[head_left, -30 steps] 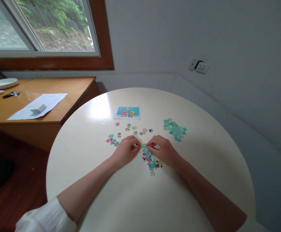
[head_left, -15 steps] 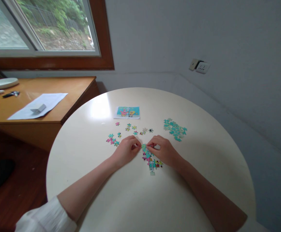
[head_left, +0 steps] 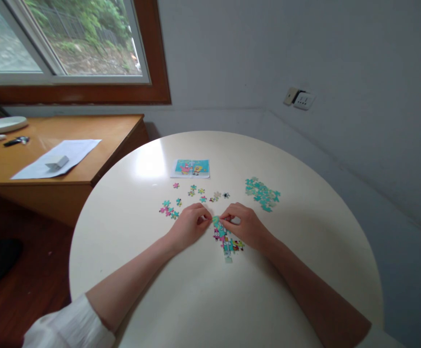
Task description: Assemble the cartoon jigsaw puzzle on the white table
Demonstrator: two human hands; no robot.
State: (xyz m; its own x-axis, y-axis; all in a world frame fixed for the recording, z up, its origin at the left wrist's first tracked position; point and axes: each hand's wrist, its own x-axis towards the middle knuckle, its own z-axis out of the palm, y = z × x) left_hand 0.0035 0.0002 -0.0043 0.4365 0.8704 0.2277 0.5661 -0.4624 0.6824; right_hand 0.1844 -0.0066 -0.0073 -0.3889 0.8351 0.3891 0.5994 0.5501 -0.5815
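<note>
A partly joined jigsaw puzzle [head_left: 227, 245] lies on the white round table in front of me. At its far end is a green puzzle piece [head_left: 215, 219]. My left hand [head_left: 193, 222] pinches this piece's left edge between thumb and forefinger. From the other side, my right hand [head_left: 242, 223] has its thumb and fingertips closed on the right edge. The fingers partly cover the piece, so I cannot tell how it sits against its neighbours.
Loose pink and teal pieces [head_left: 167, 210] lie left of my left hand, with several more [head_left: 201, 191] beyond it. A pile of teal pieces [head_left: 263, 193] is at the right. Farther back is a printed reference picture [head_left: 192, 168]. A wooden desk [head_left: 123, 140] stands at the left.
</note>
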